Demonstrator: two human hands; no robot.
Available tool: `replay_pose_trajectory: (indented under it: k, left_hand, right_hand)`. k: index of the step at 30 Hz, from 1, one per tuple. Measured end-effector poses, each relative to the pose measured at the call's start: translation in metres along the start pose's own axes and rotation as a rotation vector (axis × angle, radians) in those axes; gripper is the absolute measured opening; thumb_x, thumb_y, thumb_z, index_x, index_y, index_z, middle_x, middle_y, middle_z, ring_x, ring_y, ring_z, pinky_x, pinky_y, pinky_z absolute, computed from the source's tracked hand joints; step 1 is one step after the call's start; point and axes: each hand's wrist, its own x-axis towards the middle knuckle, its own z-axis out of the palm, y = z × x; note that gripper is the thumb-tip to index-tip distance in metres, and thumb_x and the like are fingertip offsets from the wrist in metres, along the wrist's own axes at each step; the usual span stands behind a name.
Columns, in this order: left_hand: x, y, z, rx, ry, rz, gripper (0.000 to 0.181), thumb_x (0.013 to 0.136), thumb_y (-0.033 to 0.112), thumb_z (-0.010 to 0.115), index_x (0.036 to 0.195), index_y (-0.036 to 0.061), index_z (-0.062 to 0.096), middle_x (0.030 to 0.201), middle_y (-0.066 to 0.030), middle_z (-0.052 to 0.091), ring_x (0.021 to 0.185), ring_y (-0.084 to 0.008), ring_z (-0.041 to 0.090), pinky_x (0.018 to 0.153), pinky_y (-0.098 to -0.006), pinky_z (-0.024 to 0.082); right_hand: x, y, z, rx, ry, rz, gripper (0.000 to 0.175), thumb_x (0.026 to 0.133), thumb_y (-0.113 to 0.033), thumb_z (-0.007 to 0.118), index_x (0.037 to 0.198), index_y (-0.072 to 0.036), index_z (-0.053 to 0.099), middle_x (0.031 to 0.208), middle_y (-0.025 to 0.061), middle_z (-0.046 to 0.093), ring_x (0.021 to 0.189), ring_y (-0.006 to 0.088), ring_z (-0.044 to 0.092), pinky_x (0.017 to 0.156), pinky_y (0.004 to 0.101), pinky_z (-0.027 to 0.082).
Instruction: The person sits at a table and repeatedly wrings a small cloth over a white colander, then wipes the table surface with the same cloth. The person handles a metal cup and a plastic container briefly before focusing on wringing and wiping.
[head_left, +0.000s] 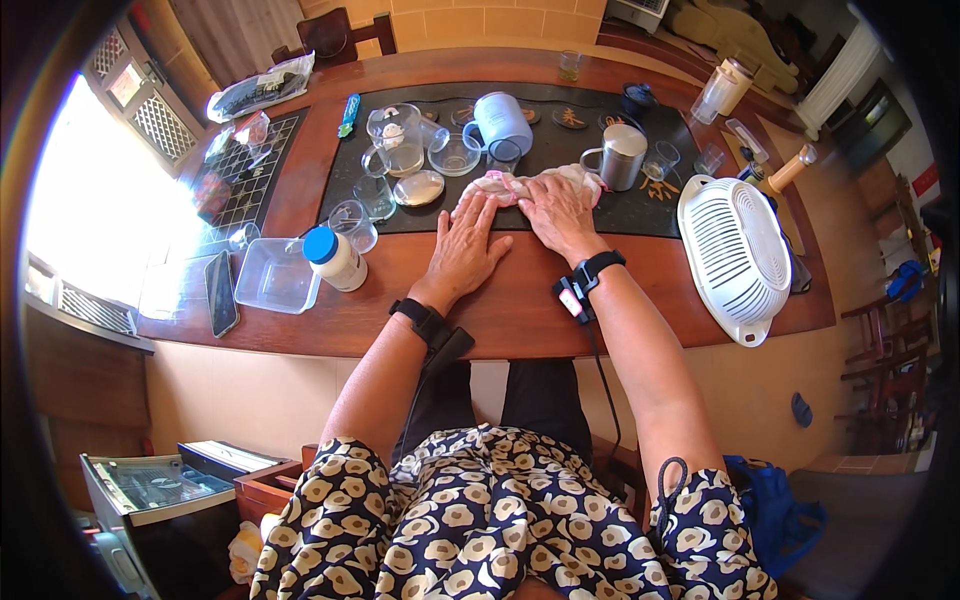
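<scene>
A crumpled white cloth with pink edging (491, 185) lies on the dark stone tea tray (420, 219). My right hand (559, 214) rests over the cloth with bent fingers and grips it. Flat and palm down, my left hand (466, 251) lies across the tray's front edge, its fingertips at the cloth and its thumb spread. Just right of the cloth stands a lidded stainless steel mug (623, 159). Behind it are a small glass (503, 156) and a blue mug lying on its side (504, 124). A round metal lid (419, 188) sits to the left.
Clear glass vessels, including a pitcher (397, 142) and a round bowl (454, 155), crowd the left. A blue-capped white bottle (337, 260), a clear plastic box (276, 277) and a smartphone (222, 294) stand near the front edge. An upturned white colander (735, 251) occupies the right.
</scene>
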Motion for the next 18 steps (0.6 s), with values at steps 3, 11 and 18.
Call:
replay_pose_trajectory:
  k: [3, 11, 18]
  left_hand:
    - [0.0, -0.001, 0.001, 0.032, 0.011, 0.026, 0.079, 0.103, 0.045, 0.067, 0.166, 0.0087, 0.036, 0.174, -0.0178, 0.032, 0.163, -0.0369, 0.024, 0.126, -0.0668, 0.022]
    - [-0.003, 0.002, 0.0, 0.151, -0.013, 0.065, 0.071, 0.103, 0.056, 0.061, 0.163, 0.0218, 0.047, 0.173, -0.0205, 0.034, 0.163, -0.0373, 0.024, 0.126, -0.0685, 0.021]
    - [-0.006, 0.005, 0.0, 0.231, -0.036, 0.109, 0.074, 0.103, 0.065, 0.054, 0.163, 0.0224, 0.048, 0.173, -0.0234, 0.031, 0.164, -0.0397, 0.021, 0.126, -0.0689, 0.018]
  right_hand:
    - [-0.004, 0.002, 0.0, 0.008, -0.044, 0.013, 0.044, 0.108, -0.043, 0.057, 0.147, -0.023, 0.061, 0.151, 0.0017, 0.055, 0.148, 0.0265, 0.044, 0.107, 0.078, 0.035]
    - [-0.027, -0.001, -0.005, 0.038, -0.134, 0.043, 0.056, 0.11, -0.045, 0.05, 0.162, -0.024, 0.047, 0.172, 0.0093, 0.034, 0.16, 0.0377, 0.027, 0.115, 0.0833, 0.024]
    - [-0.048, -0.01, -0.017, 0.041, -0.14, 0.067, 0.058, 0.109, -0.043, 0.054, 0.163, -0.024, 0.046, 0.176, 0.0111, 0.03, 0.161, 0.0388, 0.027, 0.117, 0.0809, 0.023]
